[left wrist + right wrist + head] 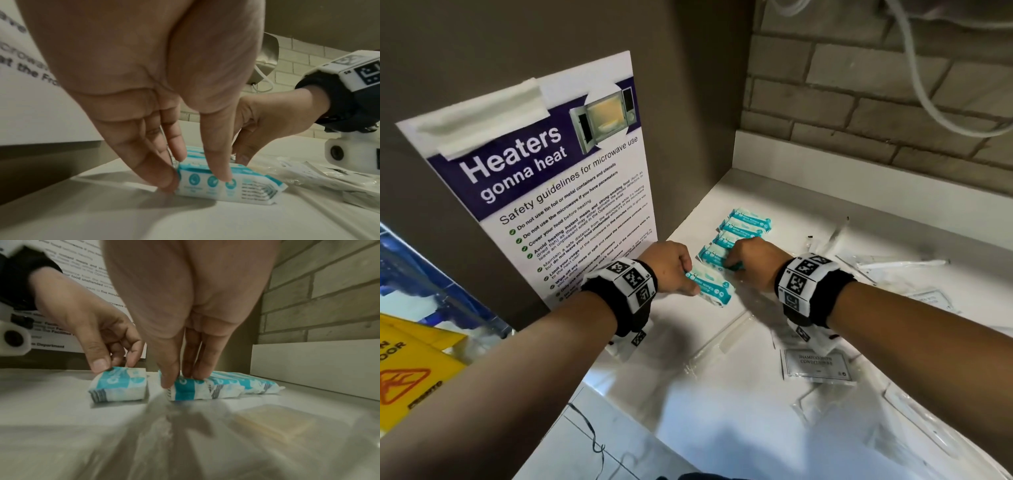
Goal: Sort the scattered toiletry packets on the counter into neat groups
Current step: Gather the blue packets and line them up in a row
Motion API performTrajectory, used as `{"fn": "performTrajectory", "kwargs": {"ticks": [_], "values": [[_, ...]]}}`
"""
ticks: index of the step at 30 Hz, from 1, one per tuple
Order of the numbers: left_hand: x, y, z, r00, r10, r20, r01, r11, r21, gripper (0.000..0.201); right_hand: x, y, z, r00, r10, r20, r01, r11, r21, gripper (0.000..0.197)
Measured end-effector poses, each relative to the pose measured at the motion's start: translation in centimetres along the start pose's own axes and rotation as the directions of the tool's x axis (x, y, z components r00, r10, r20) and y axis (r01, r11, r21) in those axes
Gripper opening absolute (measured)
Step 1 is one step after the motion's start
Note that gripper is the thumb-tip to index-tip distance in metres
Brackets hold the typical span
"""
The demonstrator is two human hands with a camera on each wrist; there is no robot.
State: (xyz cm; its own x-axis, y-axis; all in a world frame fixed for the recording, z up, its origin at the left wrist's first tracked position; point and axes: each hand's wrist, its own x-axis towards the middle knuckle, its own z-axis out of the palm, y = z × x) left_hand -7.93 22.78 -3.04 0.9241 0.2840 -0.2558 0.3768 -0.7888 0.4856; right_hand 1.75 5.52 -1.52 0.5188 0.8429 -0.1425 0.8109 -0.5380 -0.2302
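Observation:
Several teal-and-white mini wipes packets [746, 228] lie in a row on the white counter [722, 421], close to the left wall. My left hand [693, 279] pinches the nearest packet [714, 289] between thumb and fingers; in the left wrist view the hand [197, 180] holds this packet [252, 190] by its short end, on the counter. My right hand [732, 262] grips the adjoining packet [710, 255] in the row. In the right wrist view its thumb and fingers [180, 380] press on that packet [185, 391], a small gap apart from the left one [121, 386].
A white shampoo sachet [816, 365] and several clear-wrapped items [893, 267] lie scattered to the right. A yellowish bar in clear wrap [273, 423] lies near my right wrist. A microwave safety poster [558, 192] leans on the left wall; brick wall [859, 102] behind.

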Motion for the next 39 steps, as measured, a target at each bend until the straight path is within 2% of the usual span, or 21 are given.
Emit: {"fn": "performTrajectory", "kwargs": {"ticks": [9, 15, 16, 21, 27, 30, 34, 39], "values": [[1.4, 1.1, 0.5, 0.999, -0.039, -0.001, 0.039, 0.999, 0.007, 0.047, -0.2, 1.0, -0.3, 0.999, -0.04, 0.019, 0.041, 0.998, -0.049, 0.027], [1.5, 1.4, 0.2, 0.998, -0.032, 0.057, 0.032, 0.999, 0.005, 0.087, -0.1, 1.1, -0.4, 0.998, -0.06, 0.018, 0.061, 0.995, -0.073, 0.028], [1.4, 1.5, 0.1, 0.997, -0.023, 0.067, 0.021, 1.0, 0.023, 0.089, 0.0, 1.2, -0.4, 0.998, -0.06, 0.023, 0.062, 0.995, -0.077, 0.028], [1.2, 2.1, -0.4, 0.994, 0.003, 0.106, -0.01, 0.998, 0.067, 0.07, 0.1, 1.2, -0.4, 0.998, -0.067, 0.02, 0.068, 0.996, -0.064, 0.027], [1.2, 2.4, -0.4, 0.995, -0.003, 0.104, -0.011, 0.992, 0.128, 0.075, 0.6, 1.8, -0.2, 0.999, -0.039, 0.019, 0.04, 0.999, -0.025, 0.027], [1.4, 2.6, -0.4, 0.994, 0.019, 0.104, -0.038, 0.981, 0.191, 0.089, 1.3, 2.3, -1.2, 1.0, 0.005, 0.017, -0.005, 1.0, 0.006, 0.027], [1.4, 3.7, -0.5, 0.979, 0.138, 0.153, -0.175, 0.949, 0.263, 0.1, 3.1, 3.7, -3.1, 0.995, 0.098, -0.033, -0.099, 0.995, -0.026, 0.035], [2.4, 3.9, -0.2, 0.953, 0.165, 0.255, -0.238, 0.927, 0.29, 0.102, 5.6, 5.6, -3.5, 0.979, 0.2, 0.034, -0.198, 0.978, -0.072, 0.043]]}}
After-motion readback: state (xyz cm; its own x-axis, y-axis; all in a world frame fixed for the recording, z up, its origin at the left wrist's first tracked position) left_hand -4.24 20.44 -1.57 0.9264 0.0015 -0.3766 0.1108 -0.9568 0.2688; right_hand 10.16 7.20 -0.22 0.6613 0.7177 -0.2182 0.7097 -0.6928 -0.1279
